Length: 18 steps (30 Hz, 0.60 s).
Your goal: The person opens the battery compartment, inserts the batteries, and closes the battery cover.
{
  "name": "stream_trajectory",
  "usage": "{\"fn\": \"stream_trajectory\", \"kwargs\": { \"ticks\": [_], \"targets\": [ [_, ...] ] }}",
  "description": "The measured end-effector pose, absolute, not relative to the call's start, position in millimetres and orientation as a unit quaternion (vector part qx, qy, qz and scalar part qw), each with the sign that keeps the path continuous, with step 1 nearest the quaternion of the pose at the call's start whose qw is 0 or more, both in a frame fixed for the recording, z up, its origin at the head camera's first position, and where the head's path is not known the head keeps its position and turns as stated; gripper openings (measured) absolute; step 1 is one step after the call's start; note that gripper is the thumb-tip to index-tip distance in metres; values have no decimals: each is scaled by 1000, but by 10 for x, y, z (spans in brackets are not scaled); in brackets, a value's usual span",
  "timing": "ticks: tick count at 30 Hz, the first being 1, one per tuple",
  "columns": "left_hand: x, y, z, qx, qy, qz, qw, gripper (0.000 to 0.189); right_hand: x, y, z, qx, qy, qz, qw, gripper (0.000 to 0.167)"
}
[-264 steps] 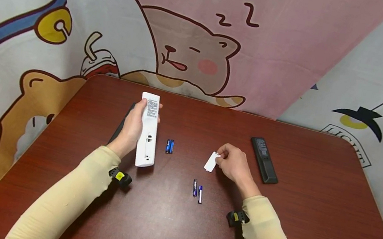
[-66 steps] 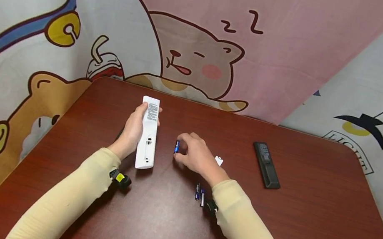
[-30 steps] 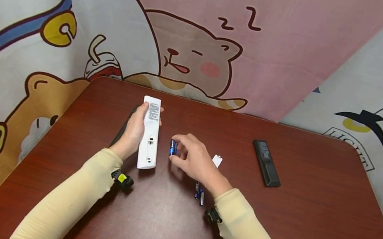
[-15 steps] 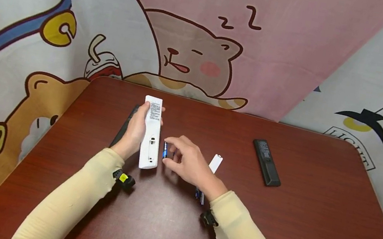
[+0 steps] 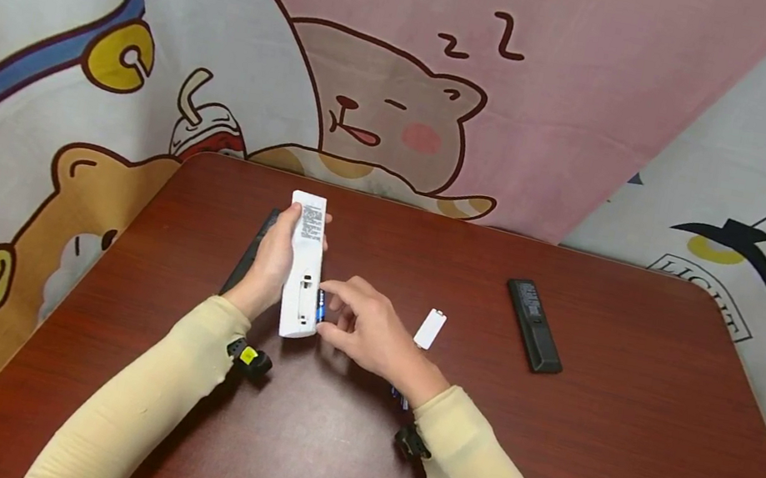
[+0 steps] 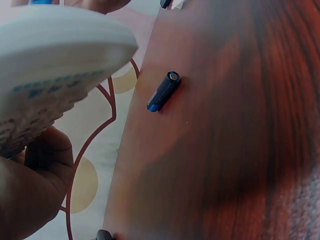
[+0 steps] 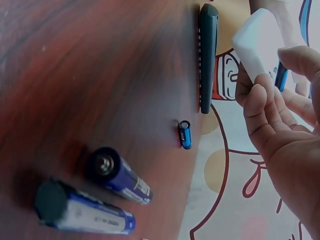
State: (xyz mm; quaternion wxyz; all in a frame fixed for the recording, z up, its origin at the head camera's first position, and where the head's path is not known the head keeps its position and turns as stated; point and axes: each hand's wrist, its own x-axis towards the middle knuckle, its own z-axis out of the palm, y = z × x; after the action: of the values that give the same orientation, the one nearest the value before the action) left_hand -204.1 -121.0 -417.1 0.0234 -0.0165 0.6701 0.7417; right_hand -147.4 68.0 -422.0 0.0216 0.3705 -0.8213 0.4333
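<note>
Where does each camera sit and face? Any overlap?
Head: on the head, facing forward and down at the table; left hand, right hand and sleeves show.
Left wrist: on that wrist, looking past the white remote across the table; left hand lower left, right fingers at top.
Right wrist: on that wrist, looking toward the white remote; right hand large, left partly hidden.
Both wrist views: white remote, a loose blue-black battery.
</note>
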Motion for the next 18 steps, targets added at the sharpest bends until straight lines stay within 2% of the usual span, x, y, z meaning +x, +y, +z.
{"fn": "stream_trajectory", "kwargs": {
  "ticks": [18],
  "targets": [
    [-2060, -1183, -4195, -18, 662, 748, 28, 65, -1444, 615, -4232, 395, -821, 411, 35, 47]
  ]
}}
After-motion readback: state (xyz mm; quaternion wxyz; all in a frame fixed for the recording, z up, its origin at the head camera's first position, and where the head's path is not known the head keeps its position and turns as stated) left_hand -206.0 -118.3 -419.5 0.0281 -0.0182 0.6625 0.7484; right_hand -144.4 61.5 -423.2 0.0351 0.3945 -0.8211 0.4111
